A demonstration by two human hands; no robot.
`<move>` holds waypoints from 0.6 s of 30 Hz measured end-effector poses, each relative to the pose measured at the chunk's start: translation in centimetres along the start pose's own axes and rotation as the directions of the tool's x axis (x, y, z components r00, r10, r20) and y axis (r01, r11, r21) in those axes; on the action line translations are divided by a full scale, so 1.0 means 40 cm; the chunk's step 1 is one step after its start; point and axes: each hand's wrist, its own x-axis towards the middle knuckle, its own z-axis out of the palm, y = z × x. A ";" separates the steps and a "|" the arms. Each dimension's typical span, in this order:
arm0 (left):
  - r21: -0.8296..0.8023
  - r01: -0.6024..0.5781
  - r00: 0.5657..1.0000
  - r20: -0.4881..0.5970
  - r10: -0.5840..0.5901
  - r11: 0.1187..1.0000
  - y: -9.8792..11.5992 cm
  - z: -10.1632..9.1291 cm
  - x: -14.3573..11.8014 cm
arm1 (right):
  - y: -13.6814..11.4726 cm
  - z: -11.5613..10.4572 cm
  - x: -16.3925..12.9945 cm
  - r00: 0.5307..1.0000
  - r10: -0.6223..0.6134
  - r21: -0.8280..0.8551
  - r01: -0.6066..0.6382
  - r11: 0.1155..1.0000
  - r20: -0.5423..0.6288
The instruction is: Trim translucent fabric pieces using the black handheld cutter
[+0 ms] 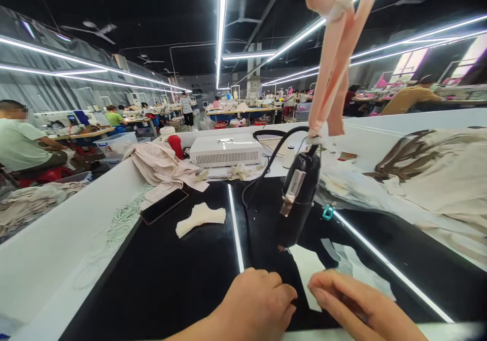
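Observation:
My left hand [262,300] is over the black work surface [160,280], its fingers curled in; anything inside them is hidden. My right hand [357,300] has thumb and fingers drawn together, their tips over a flat white piece [302,265]. Whether they grip its edge I cannot make out. Just above the hands hangs a black corded tool [300,199] with a metal lever on its side, tied to pink fabric strips [331,72]. Its lower tip is close to the white piece's top end. Beyond my right hand lie translucent sheet pieces [353,262].
A cream shaped pad [200,219] and a phone [163,206] lie left. Beige fabric [163,166], a white vented box [226,150] and a red thread cone [175,147] stand behind. A small teal tool [327,212] and heaped fabric [452,173] are right. People sit at sewing machines beyond.

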 end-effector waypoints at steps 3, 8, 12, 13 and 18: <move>0.010 -0.002 1.000 -0.007 0.002 1.000 0.010 -0.022 -0.006 | 0.021 -0.031 -0.014 0.985 0.029 -0.247 -0.072 0.966 -0.171; -0.015 0.019 1.000 0.004 -0.019 1.000 0.014 -0.041 -0.007 | 0.010 -0.024 -0.035 0.972 -0.018 -0.391 -0.076 0.917 -0.233; 0.014 0.011 1.000 0.005 -0.011 1.000 0.020 -0.044 -0.002 | -0.004 0.007 -0.032 0.974 -0.145 -0.527 0.033 0.849 -0.172; 0.017 0.014 1.000 0.008 -0.014 1.000 0.021 -0.044 -0.001 | -0.006 0.014 -0.030 0.969 -0.195 -0.583 0.071 0.809 -0.152; 0.013 0.029 0.999 0.037 -0.029 1.000 0.023 -0.045 0.003 | -0.008 0.034 -0.018 0.936 -0.345 -0.783 0.166 0.599 -0.065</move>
